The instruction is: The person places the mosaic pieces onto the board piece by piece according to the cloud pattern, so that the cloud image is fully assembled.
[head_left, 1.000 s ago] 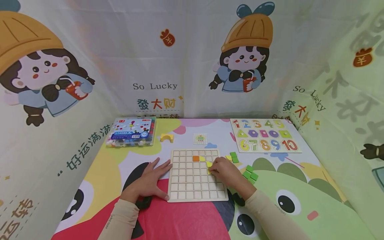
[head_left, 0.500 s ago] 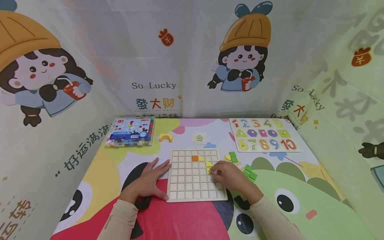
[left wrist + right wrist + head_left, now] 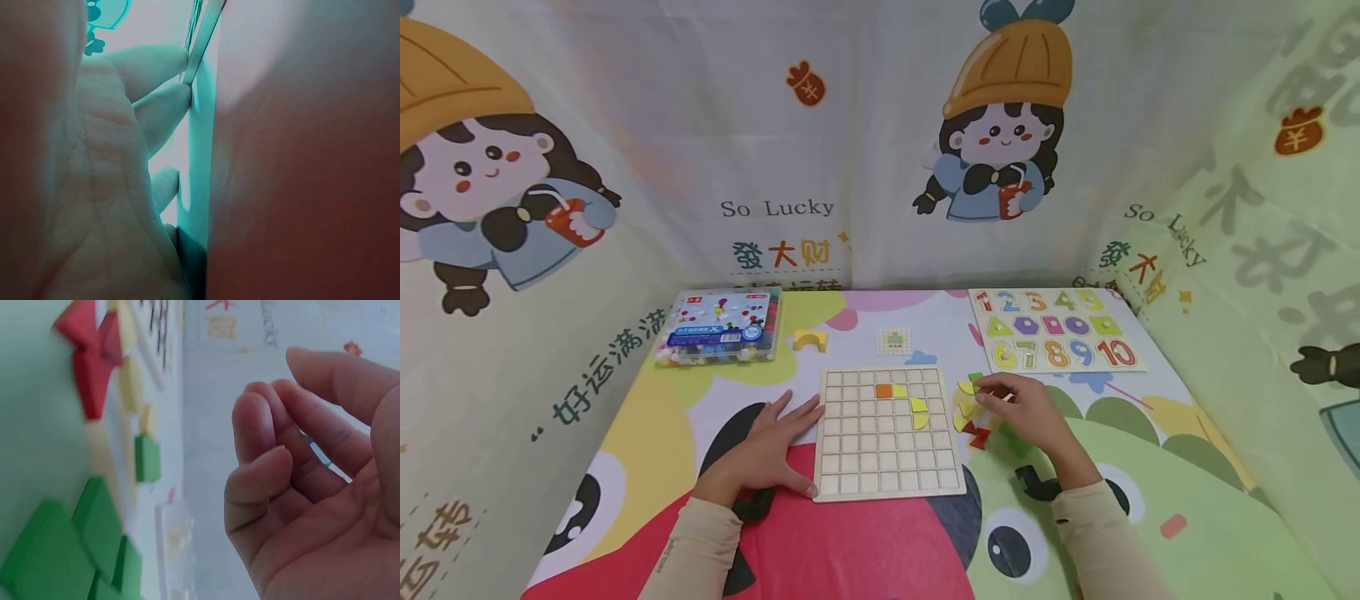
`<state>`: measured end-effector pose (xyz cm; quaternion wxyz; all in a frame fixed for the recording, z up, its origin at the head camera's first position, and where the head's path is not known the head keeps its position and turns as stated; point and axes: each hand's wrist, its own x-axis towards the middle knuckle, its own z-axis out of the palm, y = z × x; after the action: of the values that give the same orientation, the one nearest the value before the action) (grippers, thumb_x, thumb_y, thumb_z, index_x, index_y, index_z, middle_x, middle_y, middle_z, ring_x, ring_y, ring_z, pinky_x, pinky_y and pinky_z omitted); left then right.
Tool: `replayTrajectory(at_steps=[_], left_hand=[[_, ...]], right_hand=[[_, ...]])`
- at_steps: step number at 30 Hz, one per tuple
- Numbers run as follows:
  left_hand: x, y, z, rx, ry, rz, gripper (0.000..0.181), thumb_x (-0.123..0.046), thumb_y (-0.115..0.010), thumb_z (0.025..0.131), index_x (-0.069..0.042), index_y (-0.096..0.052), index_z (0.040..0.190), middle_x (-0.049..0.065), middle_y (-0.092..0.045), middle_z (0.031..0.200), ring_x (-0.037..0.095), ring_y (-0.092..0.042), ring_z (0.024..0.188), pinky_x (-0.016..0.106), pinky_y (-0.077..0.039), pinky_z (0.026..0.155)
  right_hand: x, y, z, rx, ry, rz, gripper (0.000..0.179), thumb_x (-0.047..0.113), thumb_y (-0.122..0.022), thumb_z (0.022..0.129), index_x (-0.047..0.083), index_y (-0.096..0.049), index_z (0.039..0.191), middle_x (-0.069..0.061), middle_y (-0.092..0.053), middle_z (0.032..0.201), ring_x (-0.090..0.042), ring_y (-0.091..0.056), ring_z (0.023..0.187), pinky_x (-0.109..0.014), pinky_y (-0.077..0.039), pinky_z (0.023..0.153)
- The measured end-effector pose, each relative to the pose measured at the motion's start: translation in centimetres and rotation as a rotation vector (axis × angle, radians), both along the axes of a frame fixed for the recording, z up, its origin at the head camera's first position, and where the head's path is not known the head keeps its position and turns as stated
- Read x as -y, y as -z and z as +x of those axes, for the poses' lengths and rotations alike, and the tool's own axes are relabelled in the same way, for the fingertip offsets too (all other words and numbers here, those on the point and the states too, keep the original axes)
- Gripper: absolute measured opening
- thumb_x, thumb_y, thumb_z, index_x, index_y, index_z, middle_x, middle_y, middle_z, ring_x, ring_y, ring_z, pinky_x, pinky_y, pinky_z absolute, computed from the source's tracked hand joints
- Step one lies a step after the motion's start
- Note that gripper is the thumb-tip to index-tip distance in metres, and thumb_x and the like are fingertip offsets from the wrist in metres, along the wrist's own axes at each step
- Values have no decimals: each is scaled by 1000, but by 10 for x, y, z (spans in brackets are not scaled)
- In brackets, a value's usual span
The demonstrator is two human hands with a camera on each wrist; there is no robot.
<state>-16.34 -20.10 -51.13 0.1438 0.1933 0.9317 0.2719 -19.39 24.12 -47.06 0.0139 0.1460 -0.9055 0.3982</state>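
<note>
A wooden grid board (image 3: 880, 458) lies on the table, with an orange square (image 3: 883, 391) and a few yellow pieces (image 3: 920, 420) in its cells. My left hand (image 3: 760, 458) is spread beside it, fingertips touching its left edge; the left wrist view shows the fingers (image 3: 164, 115) against that edge. To the right of the board, my right hand (image 3: 1030, 412) hovers over loose pieces, its fingers loosely bent and holding nothing. Below and around it are yellow rounded pieces (image 3: 966, 408), red triangular pieces (image 3: 92, 381) and green squares (image 3: 47, 550). The hand partly covers the pile.
A small pattern card (image 3: 895, 341) and a yellow arch block (image 3: 810, 340) lie behind the board. Back left stands a clear plastic box (image 3: 718, 327) of colourful parts. A number-and-shape puzzle board (image 3: 1056, 329) lies back right. Printed cloth hangs around the table.
My right hand has left the yellow pieces on the board and moved right, over the loose pieces. The left hand stays at the board's edge. The head view has shifted slightly.
</note>
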Motion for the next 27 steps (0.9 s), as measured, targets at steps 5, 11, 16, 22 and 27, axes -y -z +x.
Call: replayTrajectory(at_steps=[5,11,16,22,27], left_hand=[[0,1,0,0,4,6,127,-60,-95,61,-25,-36,167,-3,-23,178,42,0,165,73,-3,128],[1,3,0,4,0,6,127,-61,-96,60,-27,-35,167,-4,-23,178,41,1,165,73,-2,128],[0,2,0,-4,-12,4,127,-60,-96,60,-27,-36,167,-4,-24,178,41,0,165,73,-3,128],[0,2,1,-1,-12,10,127,-58,-96,60,-26,-36,167,-3,-24,178,41,0,165,72,-2,129],[0,1,1,4,-7,14,127,-59,-96,60,-26,-36,167,-3,-23,178,41,1,165,72,0,129]], right_hand=[[-5,9,-3,-5,51,30,27,17,-75,100,4,-76,123,-7,-77,101,-18,-65,86,-26,-50,63],[-3,16,-6,-57,33,139,24,10,-78,95,4,-78,118,-10,-76,104,-19,-66,85,-27,-49,64],[3,17,-9,-78,-35,233,24,5,-76,91,5,-79,115,-11,-73,109,-20,-64,86,-36,-55,73],[7,20,-9,-73,-124,287,25,3,-76,93,6,-77,118,-11,-72,119,-27,-67,102,-49,-60,89],[10,24,-8,-133,-191,344,27,0,-77,92,7,-79,118,-10,-73,117,-28,-65,106,-50,-59,94]])
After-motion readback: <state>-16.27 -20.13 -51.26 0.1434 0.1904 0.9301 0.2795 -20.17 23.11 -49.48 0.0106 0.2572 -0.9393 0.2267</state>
